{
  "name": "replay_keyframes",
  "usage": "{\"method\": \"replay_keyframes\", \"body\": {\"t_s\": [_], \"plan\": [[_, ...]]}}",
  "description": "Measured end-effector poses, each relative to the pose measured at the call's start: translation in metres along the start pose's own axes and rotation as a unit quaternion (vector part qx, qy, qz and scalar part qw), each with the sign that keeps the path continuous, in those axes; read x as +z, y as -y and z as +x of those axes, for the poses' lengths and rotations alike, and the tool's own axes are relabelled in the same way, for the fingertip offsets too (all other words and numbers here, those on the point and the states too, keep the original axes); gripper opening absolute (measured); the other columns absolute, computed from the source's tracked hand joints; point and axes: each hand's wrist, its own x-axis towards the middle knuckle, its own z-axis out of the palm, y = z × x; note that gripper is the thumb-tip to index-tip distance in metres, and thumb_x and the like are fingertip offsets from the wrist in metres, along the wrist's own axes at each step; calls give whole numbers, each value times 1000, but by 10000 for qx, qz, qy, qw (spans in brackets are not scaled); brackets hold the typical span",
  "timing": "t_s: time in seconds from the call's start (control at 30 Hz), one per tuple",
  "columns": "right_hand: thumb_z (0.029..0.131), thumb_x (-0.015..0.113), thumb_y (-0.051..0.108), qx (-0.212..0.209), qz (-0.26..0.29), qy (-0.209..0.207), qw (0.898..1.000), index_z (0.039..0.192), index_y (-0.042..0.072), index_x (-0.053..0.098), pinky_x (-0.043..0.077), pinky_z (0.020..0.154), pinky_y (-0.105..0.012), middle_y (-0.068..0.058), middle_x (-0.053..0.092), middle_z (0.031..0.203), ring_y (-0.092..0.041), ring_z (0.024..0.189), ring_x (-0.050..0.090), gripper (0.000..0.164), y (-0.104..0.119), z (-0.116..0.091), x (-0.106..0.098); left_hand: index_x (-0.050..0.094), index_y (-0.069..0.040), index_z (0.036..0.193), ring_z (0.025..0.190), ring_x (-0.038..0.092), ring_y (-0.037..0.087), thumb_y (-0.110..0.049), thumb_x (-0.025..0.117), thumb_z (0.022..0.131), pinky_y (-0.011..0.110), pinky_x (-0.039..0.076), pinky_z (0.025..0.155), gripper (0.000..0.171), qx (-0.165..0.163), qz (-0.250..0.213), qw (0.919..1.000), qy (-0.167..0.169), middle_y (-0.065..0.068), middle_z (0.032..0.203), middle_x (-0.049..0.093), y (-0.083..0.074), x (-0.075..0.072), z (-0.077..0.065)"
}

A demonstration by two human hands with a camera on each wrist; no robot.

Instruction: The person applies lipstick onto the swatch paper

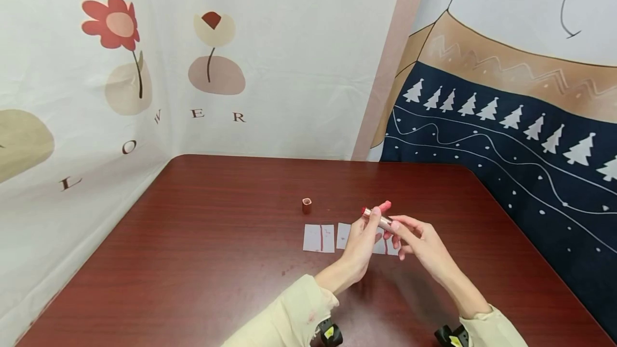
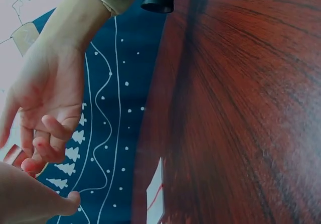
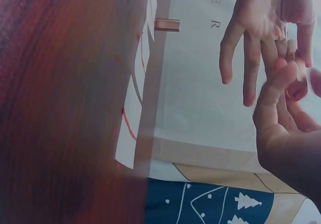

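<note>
A lipstick (image 1: 384,222) with a metallic tube and a red tip sticking out lies slantwise between both hands, above the table. My left hand (image 1: 358,245) holds it near the tip end, with the thumb across the tube. In the right wrist view, several fingers of that left hand (image 3: 261,38) are stretched out. My right hand (image 1: 424,242) pinches the base of the tube; the right wrist view shows the round lipstick base (image 3: 297,90) at its fingertips. Reddish marks show on some fingertips.
White paper pieces lie in a row: the left paper (image 1: 312,238) has a red stripe, the middle paper (image 1: 343,233) is partly hidden, and the right paper (image 1: 393,247) is striped too. Behind them stands a brown lipstick cap (image 1: 306,207) on the dark red table (image 1: 217,218).
</note>
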Motion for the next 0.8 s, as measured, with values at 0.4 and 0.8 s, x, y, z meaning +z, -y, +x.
{"method": "replay_keyframes", "body": {"t_s": [0.4,0.8], "plan": [[103,33,24,244,1225,1135,9857,89,7,66,44,51,-20,-1,58,69,-9,58,50,40,-5,4,1,57,-10,129,122,46,19,-33,42,100,50,31,100,40,22,115,9999,104,3,131,54,0,-4,-1],[103,26,33,517,2059,1446,9665,99,9,64,43,52,-19,-2,62,76,-10,61,52,45,-1,8,0,59,-12,128,119,49,14,-34,43,99,35,36,97,40,359,216,9990,143,0,127,57,-4,-9,2]]}}
